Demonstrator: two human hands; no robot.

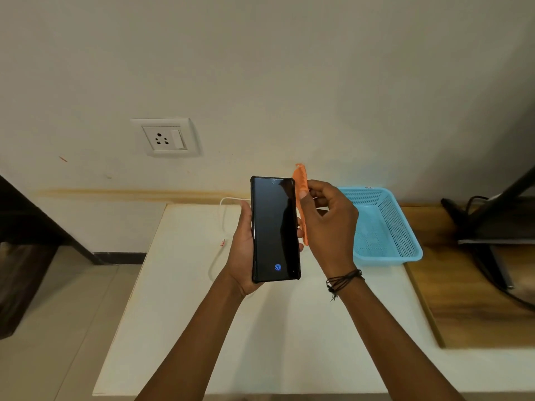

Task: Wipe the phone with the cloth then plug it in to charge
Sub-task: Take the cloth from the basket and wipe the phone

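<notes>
My left hand (241,250) holds a black phone (275,230) upright above the white table, its dark screen facing me with a small blue icon near the bottom. My right hand (330,224) pinches an orange cloth (300,186) just beside the phone's right edge; the cloth hangs edge-on and seems to touch that edge. A white charging cable (223,218) lies on the table behind my left hand, partly hidden by it. A wall socket (165,138) with a switch sits on the wall up to the left, with nothing plugged in.
A light-blue perforated basket (405,227) stands on the white table (260,342) right of my hands. A wooden surface (463,299) with a black stand and cables lies further right. Dark furniture stands at the far left.
</notes>
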